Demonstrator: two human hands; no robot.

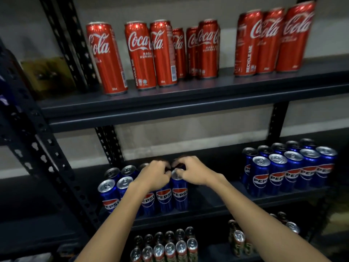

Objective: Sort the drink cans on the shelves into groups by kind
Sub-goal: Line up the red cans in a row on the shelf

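Red cans (140,55) read "Coca-Cola", "RECYCLE ME"; blue cans (180,193) read "PEPSI".

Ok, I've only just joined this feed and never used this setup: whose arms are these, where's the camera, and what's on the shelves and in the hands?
There is no machine here. The arms belong to a person, and the one picture comes from a camera worn on their head, looking forward and down.

The dark metal rack has red Coca-Cola cans on the upper shelf. The middle shelf holds blue Pepsi cans in two groups: a left group and a right group. Below stand more cans; their labels are too dark to read.

The left hand and right hand, fingers curled, are at the can tops of the left group. The blur hides exactly what each holds.
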